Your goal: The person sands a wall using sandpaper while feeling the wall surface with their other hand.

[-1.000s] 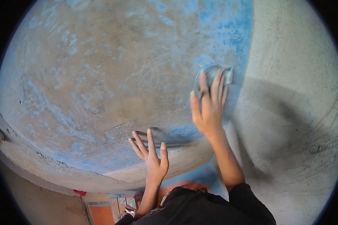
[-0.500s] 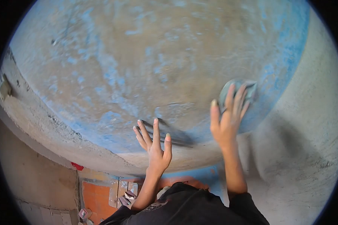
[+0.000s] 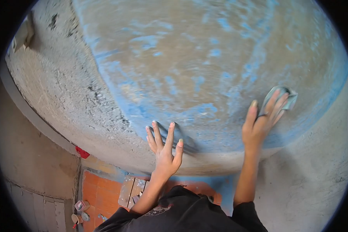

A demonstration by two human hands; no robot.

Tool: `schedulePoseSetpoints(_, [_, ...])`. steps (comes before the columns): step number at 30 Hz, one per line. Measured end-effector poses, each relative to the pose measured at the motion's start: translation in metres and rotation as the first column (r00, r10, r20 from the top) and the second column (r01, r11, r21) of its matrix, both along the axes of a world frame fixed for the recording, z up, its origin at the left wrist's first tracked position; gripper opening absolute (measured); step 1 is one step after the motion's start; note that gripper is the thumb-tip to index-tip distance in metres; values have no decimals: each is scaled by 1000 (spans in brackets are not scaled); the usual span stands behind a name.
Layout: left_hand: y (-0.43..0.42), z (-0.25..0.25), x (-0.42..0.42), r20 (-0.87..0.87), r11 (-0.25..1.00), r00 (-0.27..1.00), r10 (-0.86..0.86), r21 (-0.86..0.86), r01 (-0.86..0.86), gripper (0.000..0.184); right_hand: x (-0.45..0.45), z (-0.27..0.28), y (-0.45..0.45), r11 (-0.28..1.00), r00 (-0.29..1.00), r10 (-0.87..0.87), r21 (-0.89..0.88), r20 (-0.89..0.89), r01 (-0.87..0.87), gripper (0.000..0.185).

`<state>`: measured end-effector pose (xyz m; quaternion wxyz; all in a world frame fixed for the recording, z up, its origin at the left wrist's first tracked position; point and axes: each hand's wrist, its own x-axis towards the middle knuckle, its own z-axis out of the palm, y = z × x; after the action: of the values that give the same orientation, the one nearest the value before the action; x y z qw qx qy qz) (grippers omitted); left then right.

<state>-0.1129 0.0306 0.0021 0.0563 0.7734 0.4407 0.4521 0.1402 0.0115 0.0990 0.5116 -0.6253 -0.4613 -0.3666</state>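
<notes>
My right hand (image 3: 259, 121) lies against the wall with its fingers over a grey-green pad (image 3: 292, 102), pressing it flat to the surface. Whether the pad is cloth or an abrasive sheet I cannot tell. Under it is a large patch (image 3: 193, 71) of brownish-grey coating with streaks of blue paint. Near the patch's lower edge, my left hand (image 3: 166, 154) is open with its fingers spread, close to or touching the wall and holding nothing.
Rough bare plaster (image 3: 65, 81) borders the patch on the left, smooth grey wall (image 3: 309, 174) on the right. Below are a paint-splashed wooden board (image 3: 127, 189), orange floor tiles (image 3: 100, 191) and small containers (image 3: 81, 205). A red scrap (image 3: 82, 152) sits at the wall's lower ledge.
The view has shifted left, bringing more rough plaster into sight. My right hand and the pad appear further right in the frame. My left hand stays open, nearly in the same place in view.
</notes>
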Motion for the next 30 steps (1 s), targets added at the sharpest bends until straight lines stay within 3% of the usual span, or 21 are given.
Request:
schedulePoseSetpoints(4, [14, -6, -38, -21, 1000, 1000, -14, 14, 15, 60, -95, -102, 10, 951, 978, 139, -295, 155, -89, 74])
schedulePoseSetpoints(6, [18, -5, -56, -17, 999, 999, -41, -16, 40, 61, -125, -117, 12, 936, 971, 186, -328, 154, -127, 74])
schedulePoseSetpoints(8, [18, -2, -73, 22, 994, 997, -80, -79, 81, 61, -132, -106, 19, 946, 965, 174, -306, 197, -108, 74])
schedulePoseSetpoints(10, [18, -3, -87, 25, 990, 995, -96, -98, 98, 61, -120, -51, 24, 971, 957, 98, -238, 274, -31, 72])
schedulePoseSetpoints(13, [19, -8, -97, 71, 984, 987, -141, -100, 148, 61, -139, -9, 34, 980, 967, 93, -196, 236, -47, 72])
schedulePoseSetpoints(14, [19, -10, -99, 94, 982, 983, -155, -98, 164, 61, -149, -13, 35, 964, 954, 138, -258, 265, -68, 71])
schedulePoseSetpoints(16, [18, -11, -105, 110, 977, 980, -163, -122, 177, 61, -175, -38, 36, 919, 922, 235, -380, 307, -108, 71])
schedulePoseSetpoints(18, [19, -13, -109, 153, 974, 973, -173, -119, 192, 60, -198, -97, 36, 852, 917, 297, -507, 267, -128, 72])
schedulePoseSetpoints(21, [19, -14, -116, 239, 967, 949, -206, -97, 235, 60, -203, -166, 45, 873, 953, 258, -462, 160, -159, 70])
schedulePoseSetpoints(26, [18, -6, -124, 274, 956, 923, -269, -43, 291, 59, -217, -43, 55, 944, 933, 252, -278, 259, -177, 65])
schedulePoseSetpoints(27, [19, -6, -123, 284, 955, 919, -274, -29, 294, 59, -219, -34, 56, 949, 929, 258, -251, 264, -193, 65])
schedulePoseSetpoints(30, [24, -7, -120, 305, 949, 903, -303, 11, 315, 58, -225, -79, 44, 847, 916, 338, -494, 216, -196, 64])
